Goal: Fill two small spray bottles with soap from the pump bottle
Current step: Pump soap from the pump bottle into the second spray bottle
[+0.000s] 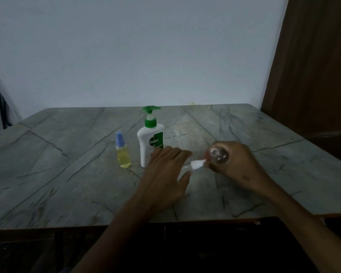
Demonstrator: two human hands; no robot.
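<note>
A white pump bottle (148, 142) with a green pump head stands upright mid-table. To its left stands a small spray bottle (123, 154) with a blue cap and yellow liquid inside. My right hand (234, 164) grips a second small clear spray bottle (218, 154), tilted so its base faces me. A white spray cap (197, 164) lies between my two hands, blurred; whether it is on the bottle I cannot tell. My left hand (165, 174) hovers in front of the pump bottle, fingers straight, reaching toward the white cap.
The grey marble-patterned table (67, 174) runs up to a pale wall at the back. A brown wooden door (313, 66) stands at the right. The table's front edge lies close below my forearms.
</note>
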